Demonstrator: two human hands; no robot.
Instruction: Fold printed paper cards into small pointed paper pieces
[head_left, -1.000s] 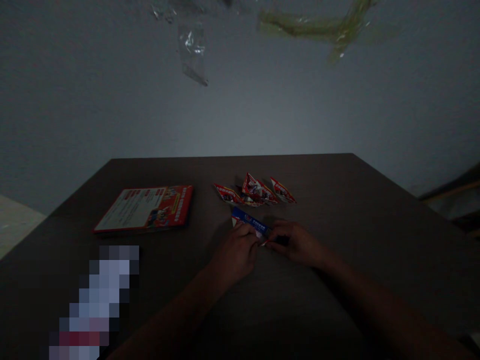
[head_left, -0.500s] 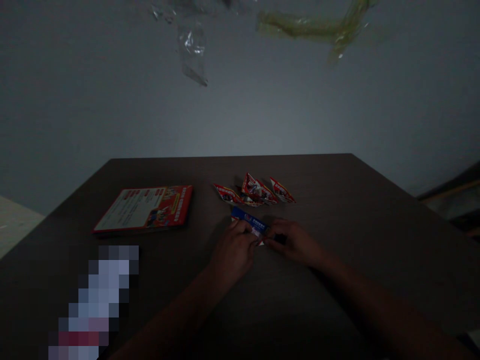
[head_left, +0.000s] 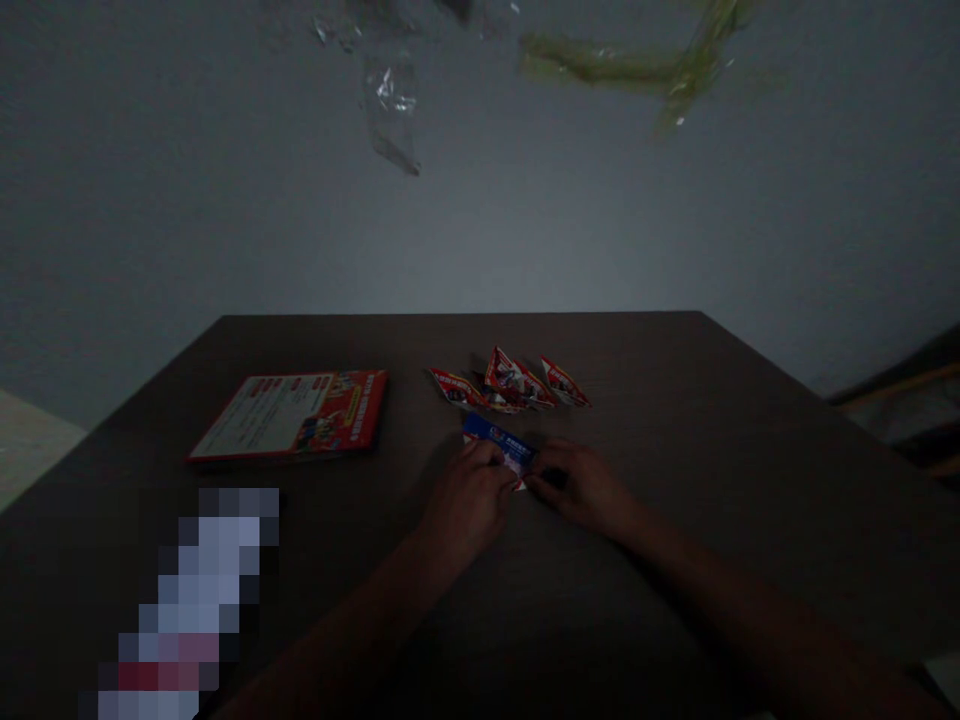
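Observation:
A small blue and white printed paper piece [head_left: 499, 437] with red-edged corners lies near the middle of the dark table. My left hand [head_left: 471, 497] grips its left and near side, fingers curled onto it. At its right end, the fingers of my right hand [head_left: 585, 485] are pinched on the same piece. The fingertips of both hands are close together at its near edge, and what lies beneath them is hidden. Just beyond the piece sit several folded red and white printed papers [head_left: 517, 383] in a loose cluster.
On the left of the table [head_left: 675, 400] lies a flat red and white printed box or book [head_left: 292, 415]. Nearer, at lower left, is a pixelated, pale elongated object [head_left: 210, 580]. A grey wall [head_left: 480, 230] with tape scraps stands behind the table.
Both hands stay on the blue paper piece, with barely any movement of the fingers. The view has shifted very slightly.

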